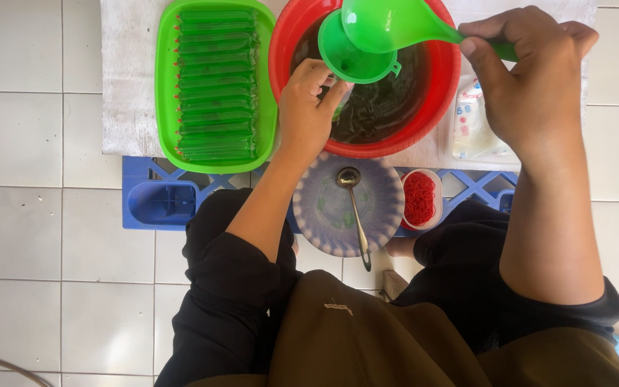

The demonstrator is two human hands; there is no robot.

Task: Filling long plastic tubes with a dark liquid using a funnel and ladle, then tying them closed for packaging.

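Hands work over a red basin [438, 107] of dark liquid, seen from above by a person seated on a tiled floor [30, 236]. The right hand [531, 79] is clamped round the handle of a green ladle [388, 25], thumb on the near side and fingers curled over the top, with the scoop held right above a green funnel [349, 57]. The left hand [306, 107] is closed just below the funnel, its fingers gathered round something under the spout; what it pinches there is hidden, so I cannot tell. Holding the funnel over the basin looks sensible, since any spill would fall back into the liquid.

To the left of the basin a green tray [166, 86] holds a neat stack of long, thin, green filled tubes [216, 79] with red tied ends, laid side by side. Basin and tray both stand on a pale cloth [127, 72]. Nearer the person, a blue plastic crate [159, 201] lies flat and bears a shallow purple bowl [317, 208] with a metal spoon [356, 211] resting in it, and just beside that a small white tub [435, 208] full of red rubber bands [418, 197]. To the right of the basin lies a clear plastic packet [471, 129], partly behind the right wrist
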